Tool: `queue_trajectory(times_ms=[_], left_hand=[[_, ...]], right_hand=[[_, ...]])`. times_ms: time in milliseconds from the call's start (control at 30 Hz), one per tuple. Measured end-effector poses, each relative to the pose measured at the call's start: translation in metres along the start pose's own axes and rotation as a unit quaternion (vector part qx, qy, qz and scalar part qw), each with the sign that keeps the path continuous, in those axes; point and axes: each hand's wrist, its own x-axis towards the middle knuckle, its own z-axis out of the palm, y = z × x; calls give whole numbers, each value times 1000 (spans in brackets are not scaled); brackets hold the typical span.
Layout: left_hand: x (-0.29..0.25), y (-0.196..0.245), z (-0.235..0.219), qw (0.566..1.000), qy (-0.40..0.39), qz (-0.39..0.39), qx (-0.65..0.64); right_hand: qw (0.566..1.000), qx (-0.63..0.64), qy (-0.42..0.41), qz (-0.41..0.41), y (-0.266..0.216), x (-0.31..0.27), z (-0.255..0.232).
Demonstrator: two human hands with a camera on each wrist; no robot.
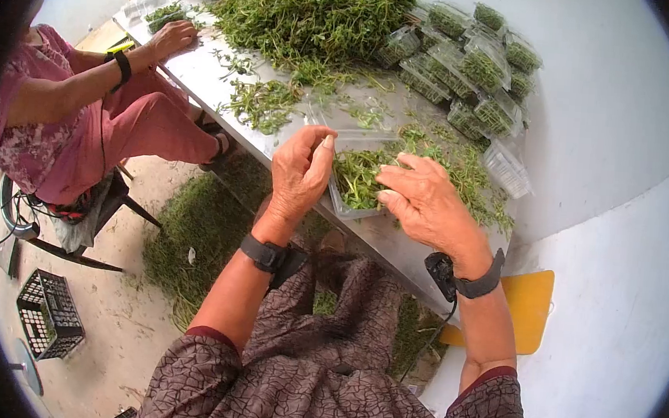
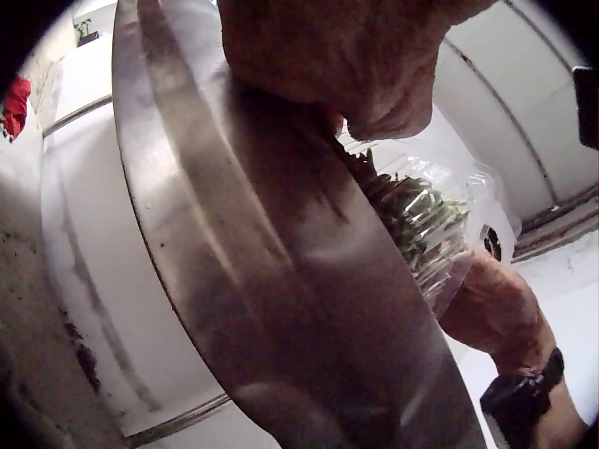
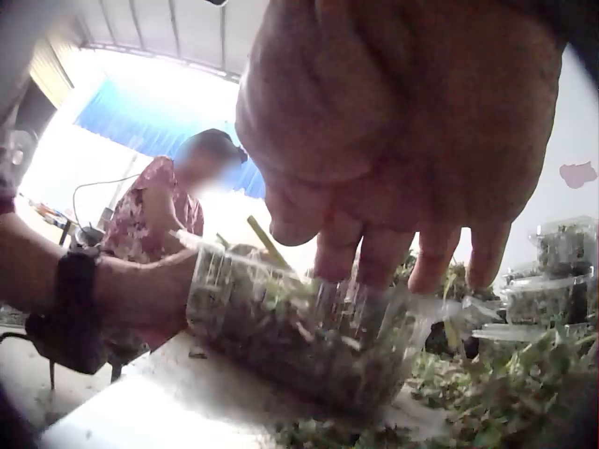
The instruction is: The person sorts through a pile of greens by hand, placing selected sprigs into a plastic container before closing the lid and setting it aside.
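Note:
A clear plastic box filled with leafy green sprigs rests at the table's near edge. Its transparent lid is raised at the back. My right hand is over the box from the right. In the right wrist view its fingers point down into the greens at the rim. At the box's left side is my left hand, thumb raised and close to the index finger. The box hides part of this hand in the right wrist view, and I cannot tell whether it grips the wall.
A big heap of greens covers the far table, with filled boxes stacked right of it. An empty clear container lies at the right edge. Another person sits at left. A black crate stands on the floor.

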Motion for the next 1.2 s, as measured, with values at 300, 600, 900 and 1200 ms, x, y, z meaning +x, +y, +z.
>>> queue_trajectory(times_ms=[300, 600, 900, 1200], left_hand=[[0, -2, -3, 1000, -16, 15, 16], [-2, -2, -4, 1000, -30, -9, 1], [-2, -1, -4, 999, -39, -14, 14], [-3, -1, -3, 999, -32, -22, 7]], right_hand=[[990, 21, 100, 97, 23, -23, -53], [972, -40, 35, 231, 52, -66, -34], [971, -129, 51, 197, 85, -69, -9], [947, 2, 206, 246, 75, -59, -52]])
